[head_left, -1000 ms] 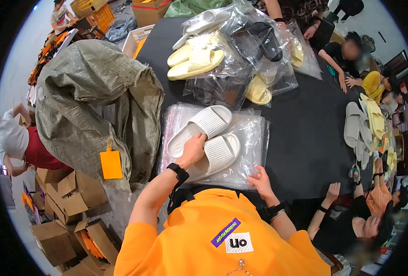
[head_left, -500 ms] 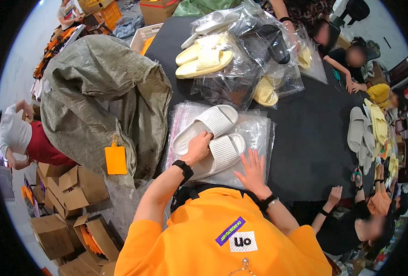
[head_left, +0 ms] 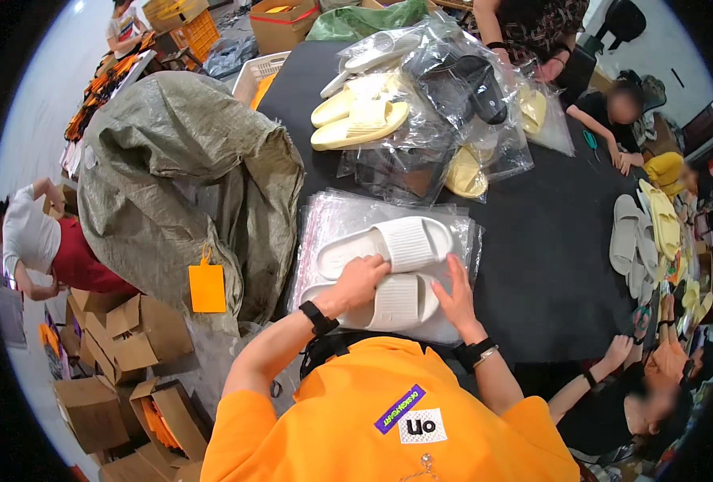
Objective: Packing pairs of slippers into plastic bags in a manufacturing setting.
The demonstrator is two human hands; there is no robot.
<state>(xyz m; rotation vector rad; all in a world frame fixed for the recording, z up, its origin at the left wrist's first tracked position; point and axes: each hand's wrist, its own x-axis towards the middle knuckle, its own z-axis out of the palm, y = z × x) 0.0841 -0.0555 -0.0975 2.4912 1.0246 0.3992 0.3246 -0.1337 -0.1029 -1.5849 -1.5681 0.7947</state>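
A pair of white slide slippers point(head_left: 408, 243) lies side by side on a stack of clear plastic bags point(head_left: 328, 221), their toe openings facing right. My left hand point(head_left: 359, 283) is closed on the pair, its curled fingers in the gap between the slippers beside the straps. At the toe end, my right hand point(head_left: 458, 301) is spread open with its fingertips close against the slippers; whether they touch is hard to tell. The bags rest on a black table point(head_left: 541, 265) right in front of me.
Bagged yellow slippers point(head_left: 364, 128) and bagged black slippers point(head_left: 485, 88) are heaped beyond. A grey woven sack point(head_left: 179, 161) with an orange tag point(head_left: 207, 289) stands left, above cardboard boxes point(head_left: 143, 325). Loose grey slippers point(head_left: 625, 233) lie at the right edge, where co-workers sit.
The slippers have turned from slanting to nearly level across the bags and come nearer to me. My left hand moved with them; my right hand has risen to their toe end.
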